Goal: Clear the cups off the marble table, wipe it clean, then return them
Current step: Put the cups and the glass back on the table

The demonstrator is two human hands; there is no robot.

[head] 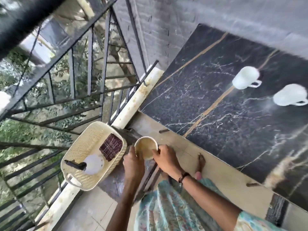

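Two cups [246,78] on the table [216,100]; basket [93,154] left, holding perhaps a cloth [111,145].

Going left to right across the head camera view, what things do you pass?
Cream basket with a spray bottle and folded cloth, then the cup held in both hands, then two white cups on the marble table.

Grey brick wall [166,17], black metal railing [90,64] before daylit trees [21,127], pale tiled floor [93,210].
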